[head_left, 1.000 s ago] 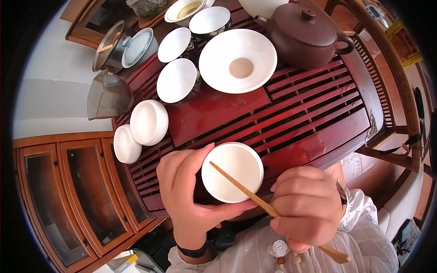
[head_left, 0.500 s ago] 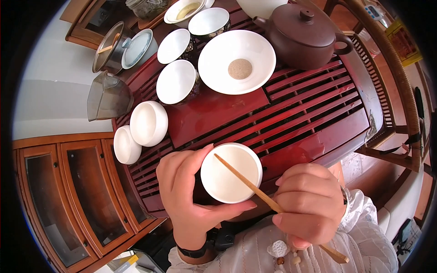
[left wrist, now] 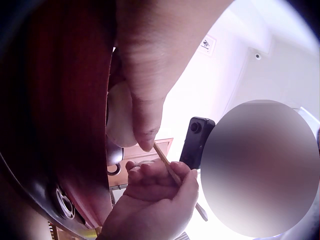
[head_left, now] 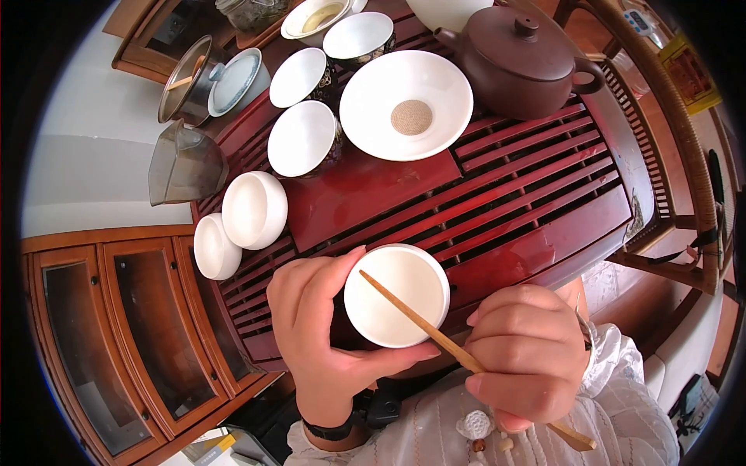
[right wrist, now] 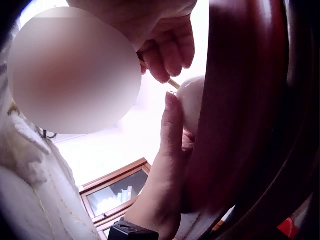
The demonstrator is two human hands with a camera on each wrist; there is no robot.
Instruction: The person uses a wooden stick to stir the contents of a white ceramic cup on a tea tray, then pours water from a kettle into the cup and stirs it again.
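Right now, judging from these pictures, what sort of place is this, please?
Probably a tea corner in a home, though a small tea room is possible: a dark red slatted tray bears a brown teapot, and a wooden cabinet with glass doors stands nearby.

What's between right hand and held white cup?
A wooden tea pick spans that gap, from the right hand to over the held white cup; head view shows it.

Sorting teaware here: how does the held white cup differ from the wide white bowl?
The white cup is narrower than the wide white bowl. The cup is plain inside; the bowl has a brown disc. The left hand holds the cup; the bowl stands untouched. Both have round rims.
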